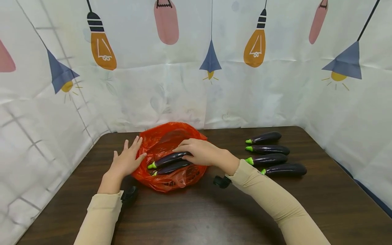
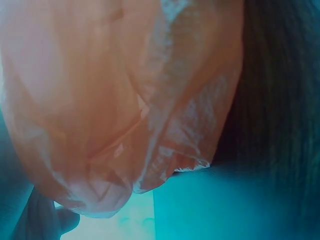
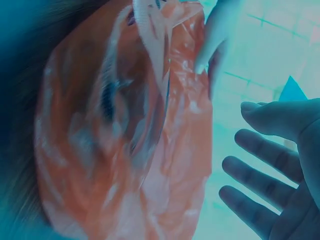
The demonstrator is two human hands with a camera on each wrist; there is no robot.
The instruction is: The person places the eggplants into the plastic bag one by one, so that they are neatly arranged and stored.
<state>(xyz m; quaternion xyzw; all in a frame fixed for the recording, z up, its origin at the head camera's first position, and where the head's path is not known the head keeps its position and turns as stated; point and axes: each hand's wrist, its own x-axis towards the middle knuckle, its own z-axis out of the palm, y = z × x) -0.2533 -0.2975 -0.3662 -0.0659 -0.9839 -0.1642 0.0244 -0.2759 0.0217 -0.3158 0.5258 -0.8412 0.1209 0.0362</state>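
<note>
An orange-red plastic bag (image 1: 159,134) lies with its mouth open on the table, and two dark purple eggplants (image 1: 168,159) with green stems lie in it. My left hand (image 1: 125,160) has its fingers spread at the bag's left rim. Over the right ends of the eggplants reaches my right hand (image 1: 200,151). In the right wrist view this hand (image 3: 280,160) shows loosely extended fingers beside the bag (image 3: 185,130), with nothing between them. The bag (image 2: 115,90) fills most of the left wrist view and hides much of the left hand.
Several more eggplants (image 1: 269,159) lie in a column at the right on the dark wooden table (image 1: 196,217), stems pointing left. Close behind the table hangs a white curtain (image 1: 137,98) printed with lamps and bulbs. The right forearm (image 1: 269,194) passes near the closest eggplants.
</note>
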